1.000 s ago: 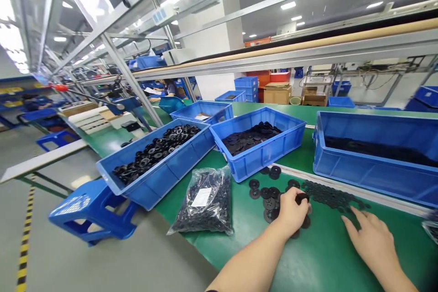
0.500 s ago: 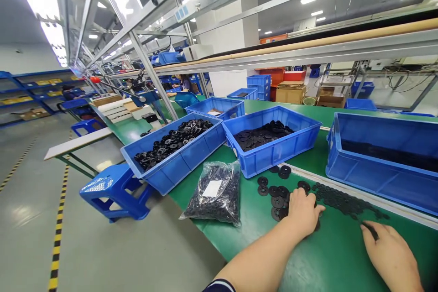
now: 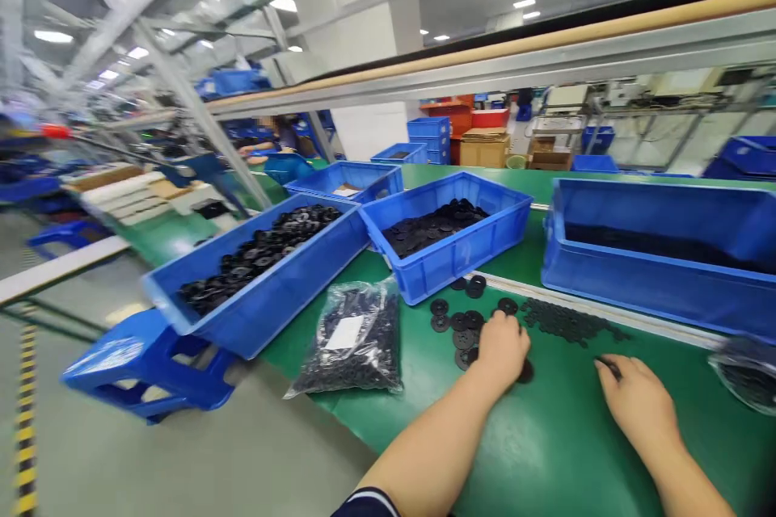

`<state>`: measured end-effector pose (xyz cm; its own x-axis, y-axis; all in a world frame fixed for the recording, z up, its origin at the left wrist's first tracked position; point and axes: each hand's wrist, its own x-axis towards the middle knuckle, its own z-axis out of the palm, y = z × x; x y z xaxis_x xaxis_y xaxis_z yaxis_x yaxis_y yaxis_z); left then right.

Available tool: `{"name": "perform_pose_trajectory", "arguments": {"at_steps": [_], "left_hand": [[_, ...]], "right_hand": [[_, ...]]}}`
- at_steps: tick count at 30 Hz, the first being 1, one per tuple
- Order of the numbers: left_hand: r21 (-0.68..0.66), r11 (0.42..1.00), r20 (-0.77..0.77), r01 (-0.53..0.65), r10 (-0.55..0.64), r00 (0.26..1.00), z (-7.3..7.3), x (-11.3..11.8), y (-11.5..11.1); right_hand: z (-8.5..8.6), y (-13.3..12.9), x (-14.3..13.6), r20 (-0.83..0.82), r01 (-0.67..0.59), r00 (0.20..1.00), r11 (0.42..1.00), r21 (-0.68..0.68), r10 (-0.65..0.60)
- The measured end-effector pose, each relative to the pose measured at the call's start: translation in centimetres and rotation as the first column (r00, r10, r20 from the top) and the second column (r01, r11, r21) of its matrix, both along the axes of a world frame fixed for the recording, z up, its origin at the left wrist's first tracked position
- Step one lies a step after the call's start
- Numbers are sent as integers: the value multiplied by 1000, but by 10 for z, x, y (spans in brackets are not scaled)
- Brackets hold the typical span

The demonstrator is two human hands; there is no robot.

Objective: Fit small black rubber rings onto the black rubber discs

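Slanted blue bin of black pts stands L; clear labelled bag lies flat in front, prob. so it won't slump. Mid bin holds dark discs, like the loose discs on the green tabletop, prob. spread so singles lift easily. L hand arches over these, fingers bent down, close together; can't tell if they grip one. Small black pts lie thinly along the white strip, betw. both hands, prob. for easy reach. R hand pinches a dark piece betw. thumb & index, prob. tip-held for control. Second bag sits far R. Vs 1 s ago: dark piece at L fingertips no longer shows; R fingers, then spread & bare, now pinch; second bag shows more fully.
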<state>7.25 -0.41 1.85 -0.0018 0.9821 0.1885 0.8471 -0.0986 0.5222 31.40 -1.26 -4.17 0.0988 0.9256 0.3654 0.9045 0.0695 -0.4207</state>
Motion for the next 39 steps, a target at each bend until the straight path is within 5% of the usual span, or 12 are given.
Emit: {"name": "perform_pose_trajectory", "arguments": {"at_steps": [6,10,13,24,29,31,34,36,39], "left_hand": [[62,994,399,90,-107,910,1,1,-2],[-121,963,833,241,-33,552,-7,14,-11],[-175,930,907,324,25,419,-7,21,-18],[-207,912,938,355,83,336,-1,18,-16],[-223,965,937,141,172,303,3,5,-4],[-186,981,929,56,157,336,4,-1,1],[-50,999,771,1,38,636,7,-11,3],[30,996,511,86,-89,855,11,-16,1],[-74,957,149,281,-268,952,19,-23,-6]], "right_hand": [[36,-23,-45,-268,-131,947,974,182,178],[44,-33,-68,-260,-260,904,918,300,340],[43,-38,-72,-223,-319,889,892,320,399],[36,-31,-62,-230,-292,899,901,320,373],[36,0,-15,-48,30,998,1000,2,-30],[36,11,0,32,62,998,988,-138,-58],[38,15,7,108,-46,991,969,-243,74],[39,10,3,123,-99,983,956,-276,137],[42,-5,-9,112,-140,977,942,-304,181]]}}
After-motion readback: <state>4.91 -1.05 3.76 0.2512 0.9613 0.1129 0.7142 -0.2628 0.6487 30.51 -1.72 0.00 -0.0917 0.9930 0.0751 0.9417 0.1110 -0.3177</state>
